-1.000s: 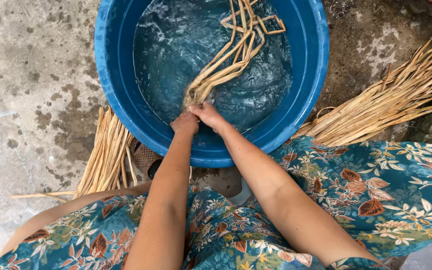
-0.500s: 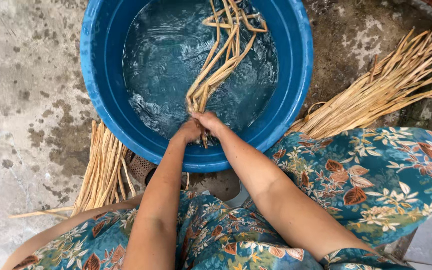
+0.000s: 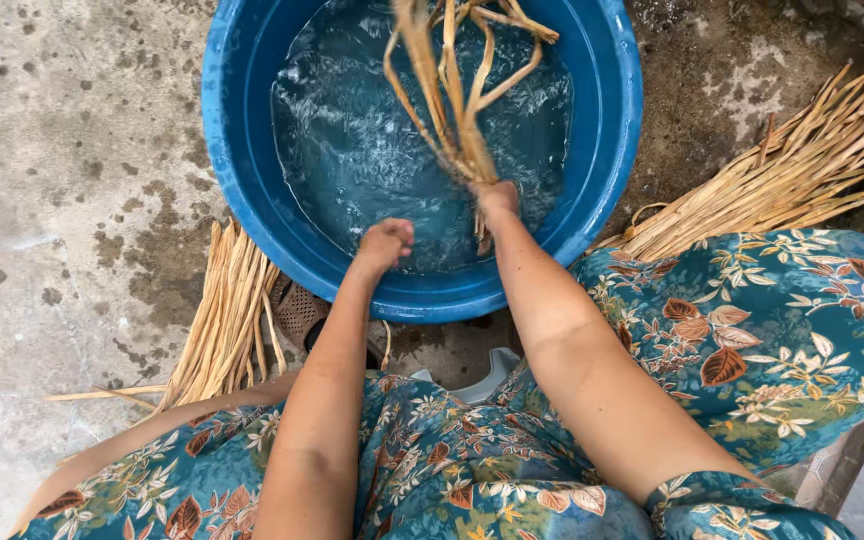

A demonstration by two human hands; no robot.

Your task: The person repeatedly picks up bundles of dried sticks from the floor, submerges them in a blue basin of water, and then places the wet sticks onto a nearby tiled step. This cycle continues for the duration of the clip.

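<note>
Over the blue basin (image 3: 252,200), right hand (image 3: 497,198) clamps the wet reed bundle (image 3: 452,90) by its end to dunk it, left hand (image 3: 385,243) fisted, empty.

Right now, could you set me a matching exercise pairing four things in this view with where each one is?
Things:
1. right hand
2. left hand
3. basin
4. dry strips

States:
A. on the concrete, left of the basin
B. grips a wet bundle of strips over the water
C. closed fist, holding nothing
D. blue, holds rippled water

Pairs: 1-B, 2-C, 3-D, 4-A
</note>
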